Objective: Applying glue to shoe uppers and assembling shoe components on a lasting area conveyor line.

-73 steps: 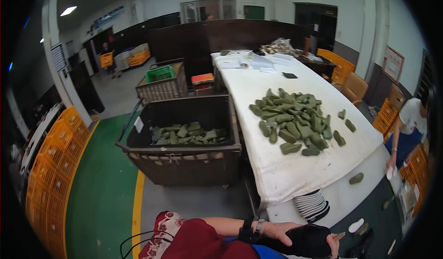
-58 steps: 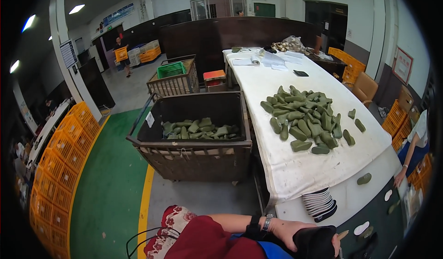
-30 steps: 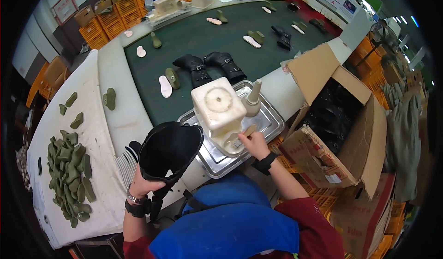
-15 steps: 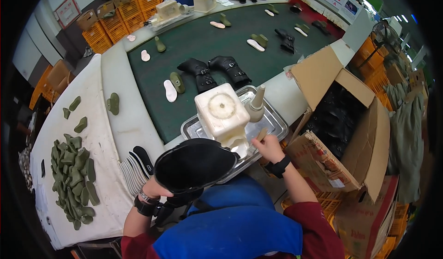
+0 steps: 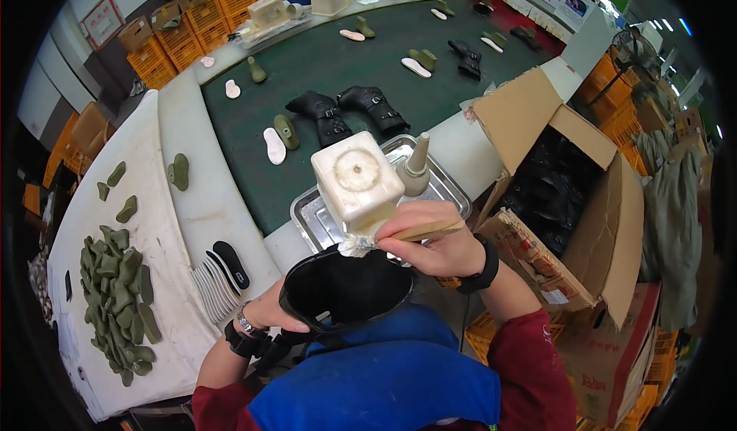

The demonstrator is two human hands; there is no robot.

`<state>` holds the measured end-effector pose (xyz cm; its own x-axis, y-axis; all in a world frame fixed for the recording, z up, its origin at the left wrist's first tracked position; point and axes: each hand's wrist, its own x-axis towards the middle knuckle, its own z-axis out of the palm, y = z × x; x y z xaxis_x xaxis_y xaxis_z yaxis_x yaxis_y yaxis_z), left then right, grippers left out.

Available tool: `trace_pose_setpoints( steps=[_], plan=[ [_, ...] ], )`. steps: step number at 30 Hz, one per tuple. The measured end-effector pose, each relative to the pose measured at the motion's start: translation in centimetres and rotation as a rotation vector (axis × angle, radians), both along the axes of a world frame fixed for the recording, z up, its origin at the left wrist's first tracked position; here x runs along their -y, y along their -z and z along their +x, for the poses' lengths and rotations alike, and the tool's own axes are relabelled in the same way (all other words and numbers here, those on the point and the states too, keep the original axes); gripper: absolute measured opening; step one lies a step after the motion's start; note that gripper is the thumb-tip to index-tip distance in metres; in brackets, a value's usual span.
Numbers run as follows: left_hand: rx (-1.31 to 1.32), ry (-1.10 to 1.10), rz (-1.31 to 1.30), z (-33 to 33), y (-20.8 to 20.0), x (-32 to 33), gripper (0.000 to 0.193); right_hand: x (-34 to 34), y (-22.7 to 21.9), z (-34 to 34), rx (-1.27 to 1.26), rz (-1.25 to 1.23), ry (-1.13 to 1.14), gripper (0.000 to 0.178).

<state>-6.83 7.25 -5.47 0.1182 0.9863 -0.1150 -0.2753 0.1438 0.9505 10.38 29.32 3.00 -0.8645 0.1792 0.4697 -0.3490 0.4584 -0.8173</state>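
Observation:
My left hand (image 5: 270,313) is closed on the rim of a black boot (image 5: 347,293), whose wide dark opening faces up in front of my blue apron. A brush (image 5: 430,230) with a flat wooden handle is pinched in my right hand (image 5: 441,251). Its white, wet-looking bristles are at the boot's far rim; whether they touch it I cannot tell. Just beyond stands an off-white square plastic container (image 5: 358,174) on a metal tray (image 5: 302,214), with a cone-topped bottle (image 5: 416,168) beside it.
On the green belt (image 5: 253,132) stand two black boots (image 5: 349,116), green shoe lasts and pale insoles. More lasts (image 5: 115,293) are heaped on the left table beside stacked insoles (image 5: 215,281). An open carton (image 5: 553,185) of black items is at my right. Another person works at the far end.
My right hand has lifted the brush from beside the container and brought it left, over the boot's rim. The boot has shifted right, its opening turned more upward.

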Motion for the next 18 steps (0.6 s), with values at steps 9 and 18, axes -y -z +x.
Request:
trace_pose_setpoints(
  steps=[9,18],
  plan=[
    [-0.132,-0.064,0.051,-0.3,-1.6,1.2,0.096,0.7,1.8,1.2,0.096,-0.067,0.219,0.006],
    [-0.522,-0.420,0.204,1.6,-1.5,1.3,0.092,-0.6,3.4,0.2,0.175,-0.146,0.307,0.010]
  ],
)
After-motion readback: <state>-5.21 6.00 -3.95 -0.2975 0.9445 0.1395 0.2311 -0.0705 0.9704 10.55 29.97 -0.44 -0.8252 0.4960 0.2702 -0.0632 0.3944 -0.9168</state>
